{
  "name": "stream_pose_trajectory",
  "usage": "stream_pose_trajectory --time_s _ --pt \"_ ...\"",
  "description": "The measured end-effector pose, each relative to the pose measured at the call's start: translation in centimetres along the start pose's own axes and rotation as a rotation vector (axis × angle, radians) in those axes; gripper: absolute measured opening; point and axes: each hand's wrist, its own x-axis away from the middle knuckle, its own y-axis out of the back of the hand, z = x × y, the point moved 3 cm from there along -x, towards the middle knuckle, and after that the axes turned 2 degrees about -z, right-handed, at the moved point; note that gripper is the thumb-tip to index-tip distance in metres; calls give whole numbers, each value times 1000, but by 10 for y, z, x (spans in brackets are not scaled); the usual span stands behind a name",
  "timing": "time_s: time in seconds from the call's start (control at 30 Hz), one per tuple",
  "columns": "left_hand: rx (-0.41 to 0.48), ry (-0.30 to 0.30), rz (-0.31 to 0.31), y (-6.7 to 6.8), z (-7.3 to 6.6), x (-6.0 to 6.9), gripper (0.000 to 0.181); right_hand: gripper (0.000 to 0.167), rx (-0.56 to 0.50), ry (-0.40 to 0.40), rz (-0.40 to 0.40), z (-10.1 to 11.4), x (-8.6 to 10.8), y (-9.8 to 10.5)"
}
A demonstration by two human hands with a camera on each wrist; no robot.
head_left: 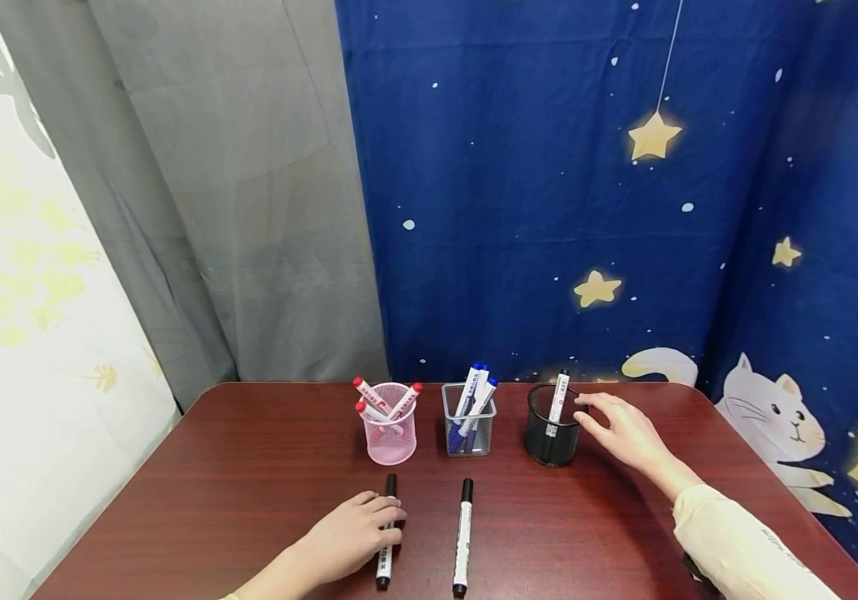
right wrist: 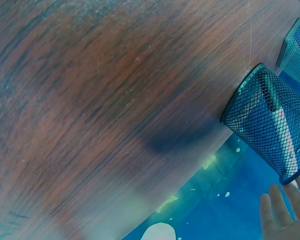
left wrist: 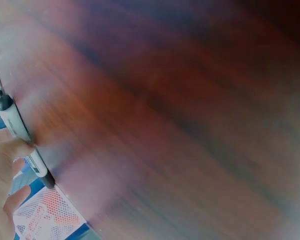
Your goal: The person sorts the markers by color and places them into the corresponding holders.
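My left hand [head_left: 356,536] pinches a black-capped whiteboard marker [head_left: 384,567] lying on the table; in the left wrist view the thumb crosses its white barrel [left wrist: 17,124]. To the right lies a second black-capped marker [head_left: 462,537], untouched. At the rim of the round black mesh pen cup [head_left: 551,446] is my right hand [head_left: 624,429], fingers extended and holding nothing. One black-capped marker [head_left: 560,398] leans inside that cup. The right wrist view shows straight fingers [right wrist: 280,205] beside the mesh cup [right wrist: 260,120]; whether they touch the rim is unclear.
Left of the black cup stands a square grey mesh cup [head_left: 480,446] with blue-capped markers [head_left: 476,396]. Further left, a round pink mesh cup [head_left: 391,450] holds red-capped markers [head_left: 405,402]. The reddish-brown table [head_left: 249,467] ends at curtains [head_left: 511,208] behind the cups.
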Motion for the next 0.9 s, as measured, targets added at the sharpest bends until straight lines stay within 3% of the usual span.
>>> stream_pose_trajectory --time_s 0.27,0.53,0.9 --pt "-25 8 -28 3 -1 4 12 30 2 -7 10 1 0 0" --pt "-17 9 -98 16 -1 0 6 29 -2 11 -5 1 -1 1" --pt "103 47 -101 25 3 -5 10 29 -4 18 -7 0 -1 0"
